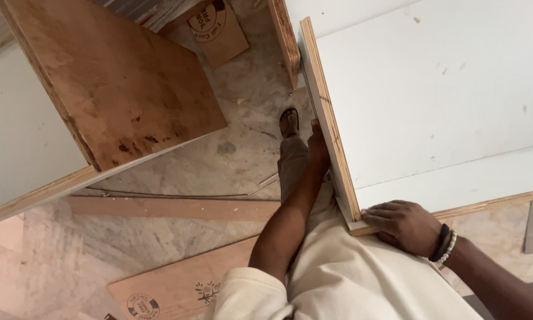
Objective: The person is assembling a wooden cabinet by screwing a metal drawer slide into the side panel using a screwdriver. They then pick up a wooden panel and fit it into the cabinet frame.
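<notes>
Far left: a white laminated panel (18, 136) with a raw plywood edge, tilted, filling the left margin. Joined to it, a brown plywood board (115, 77) with dark stains near its lower edge, slanting toward the centre.

Lower left: a stone floor (100, 243), pale and mottled, with a long wooden strip (172, 207) lying flat across it. Below that, a plywood offcut (177, 287) bearing round printed stamps, flat on the floor. A second stamped offcut (219, 26) lies at the top centre.

Centre: a sandalled foot (289, 123) on the floor, just beside the edge of the large board. Left hand (318, 148) reaches down along the arm and lies against the long plywood edge of the white-faced board (432, 101); its fingers are pressed to that edge from the left, but whether they curl around it cannot be told. Cream-coloured garment (361, 278) fills the lower centre.

Right: the white-faced board stands tilted, its near corner at the person's lap. Right hand (404, 224) rests on that corner, fingers (378, 212) bent and narrow, gripping over the lower edge, the board above and beyond the fingertips. Dark and beaded bracelets (445, 244) on the wrist.
</notes>
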